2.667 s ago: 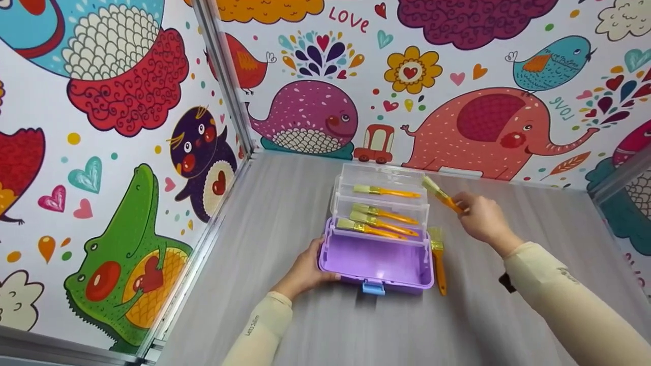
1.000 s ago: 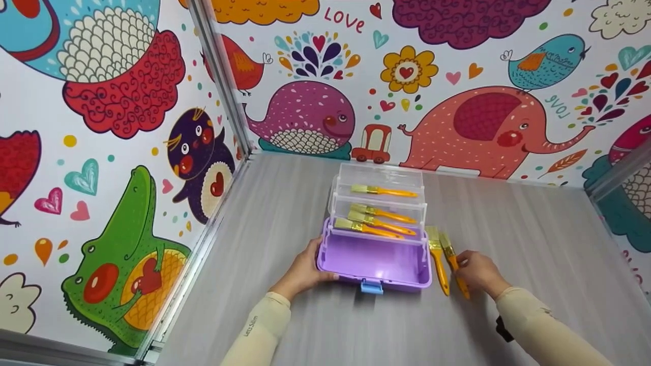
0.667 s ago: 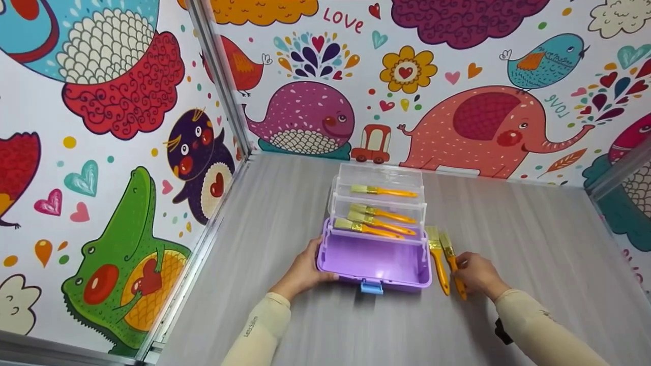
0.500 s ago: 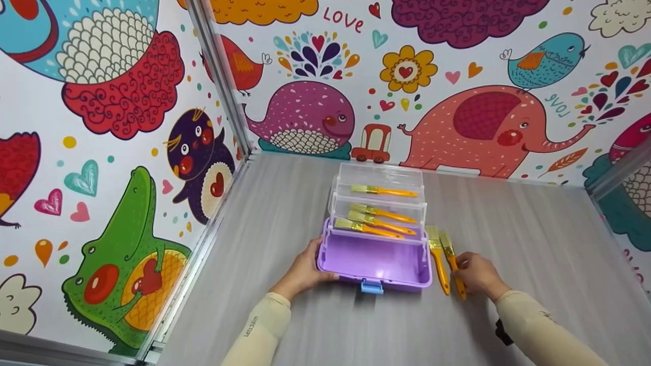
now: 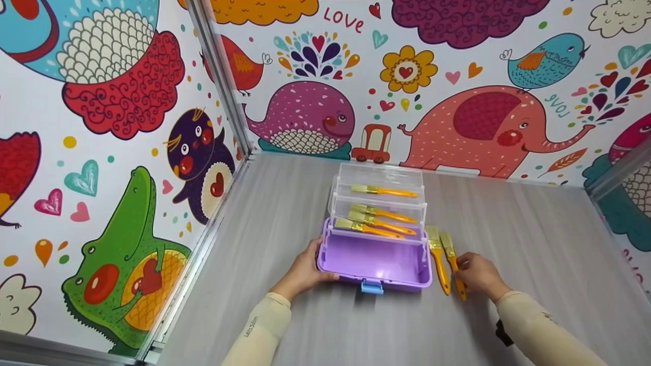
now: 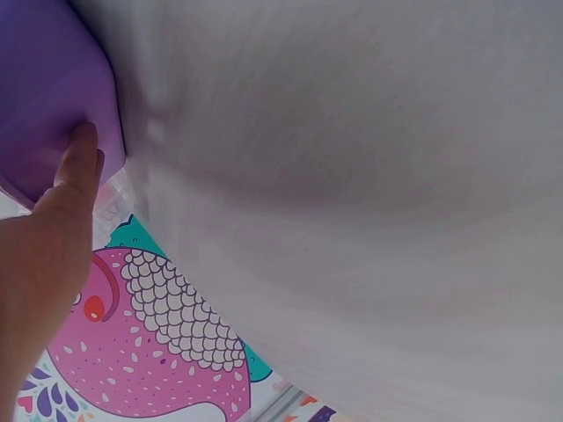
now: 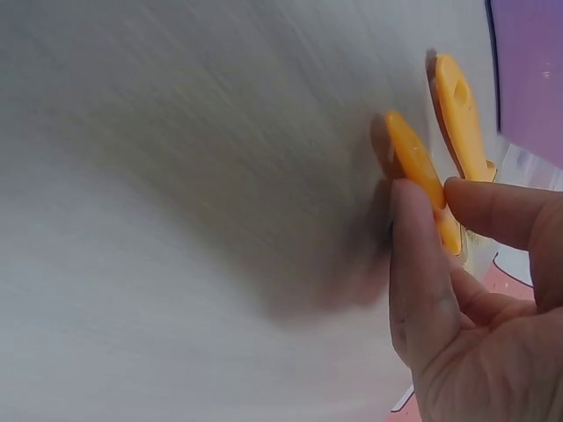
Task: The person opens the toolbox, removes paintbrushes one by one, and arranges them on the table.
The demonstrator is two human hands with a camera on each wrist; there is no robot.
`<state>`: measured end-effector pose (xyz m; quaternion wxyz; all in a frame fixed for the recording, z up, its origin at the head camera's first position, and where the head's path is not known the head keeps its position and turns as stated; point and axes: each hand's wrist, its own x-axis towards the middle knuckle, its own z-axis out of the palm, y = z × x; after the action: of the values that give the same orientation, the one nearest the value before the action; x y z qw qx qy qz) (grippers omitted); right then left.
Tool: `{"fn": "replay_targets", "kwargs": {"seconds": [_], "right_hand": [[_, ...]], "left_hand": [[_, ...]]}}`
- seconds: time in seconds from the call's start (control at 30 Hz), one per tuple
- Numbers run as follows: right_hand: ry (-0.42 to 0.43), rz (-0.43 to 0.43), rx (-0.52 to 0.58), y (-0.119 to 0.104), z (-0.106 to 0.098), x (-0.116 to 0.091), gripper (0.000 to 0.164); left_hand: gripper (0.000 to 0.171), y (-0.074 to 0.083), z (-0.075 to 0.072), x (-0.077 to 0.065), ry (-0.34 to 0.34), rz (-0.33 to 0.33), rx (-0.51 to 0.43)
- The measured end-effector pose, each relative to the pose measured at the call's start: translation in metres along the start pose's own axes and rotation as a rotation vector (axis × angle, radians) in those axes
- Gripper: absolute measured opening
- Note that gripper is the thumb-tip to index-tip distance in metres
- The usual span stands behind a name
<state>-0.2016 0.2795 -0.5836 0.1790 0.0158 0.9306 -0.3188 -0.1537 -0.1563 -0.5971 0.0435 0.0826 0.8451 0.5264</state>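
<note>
1. The step in hand seems to be the laying of the first paintbrush (image 5: pixel 450 251) on the table (image 5: pixel 534 244), beside the second paintbrush (image 5: pixel 439 261), right of the purple box (image 5: pixel 376 256).
2. The right hand (image 5: pixel 478 274) pinches its handle; the left hand (image 5: pixel 305 269) grips the box's corner.
3. The next move probably calls for loosening this pinch.
4. Earlier, the first paintbrush is in the air; now it is down.
</note>
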Motion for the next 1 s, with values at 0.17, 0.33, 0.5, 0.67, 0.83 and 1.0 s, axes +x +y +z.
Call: {"fn": "replay_targets", "kwargs": {"seconds": [0.17,0.33,0.5,0.67,0.83,1.0], "right_hand": [[0.006,-0.001,0.004,0.001,-0.001,0.000,0.041],[0.005,0.002,0.003,0.003,-0.001,0.000,0.038],[0.006,-0.003,-0.002,0.005,-0.003,0.001,0.036],[0.038,-0.039,-0.001,0.003,-0.011,-0.002,0.035],[0.056,-0.041,-0.036,-0.004,-0.026,-0.001,0.039],[0.062,-0.050,-0.038,-0.016,-0.047,0.004,0.041]], "left_hand": [[0.105,0.000,0.000,0.000,0.002,-0.006,0.009],[0.105,0.000,-0.001,0.000,0.001,-0.013,0.016],[0.105,0.000,-0.001,-0.001,0.001,-0.011,0.025],[0.104,0.000,0.000,-0.001,0.009,-0.009,0.039],[0.104,0.000,0.000,-0.001,0.010,-0.016,0.035],[0.104,0.001,0.000,-0.001,0.008,-0.019,0.027]]}}
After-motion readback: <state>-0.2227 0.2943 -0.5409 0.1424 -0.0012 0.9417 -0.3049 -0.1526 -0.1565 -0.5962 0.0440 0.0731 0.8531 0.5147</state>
